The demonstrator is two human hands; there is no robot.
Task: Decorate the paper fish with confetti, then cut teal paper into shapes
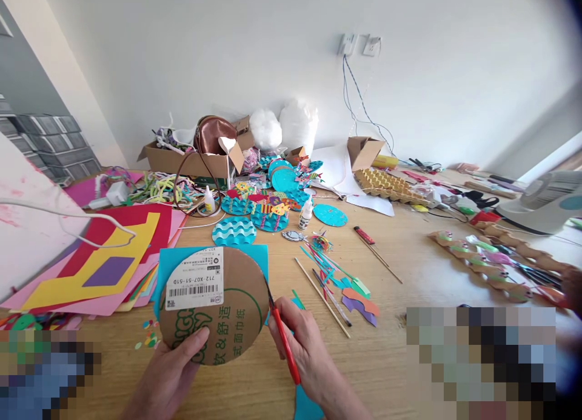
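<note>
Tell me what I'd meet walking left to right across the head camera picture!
Purple paper shape → cardboard disc → red-handled scissors → flat blue disc → egg tray.

On the white label (193,290) stuck to the brown cardboard disc (248,329), just left of centre in the lower half of the frame, the code "712-X07-51-51D" can be read by a barcode, with a partial "X07-51" at the label's upper edge and finer print too small to make out. To the label's lower right, the cardboard bears green Chinese print, "& 舒适" and "式面巾纸", while larger green lettering is partly hidden by a thumb (195,344) and not fully legible.
</note>
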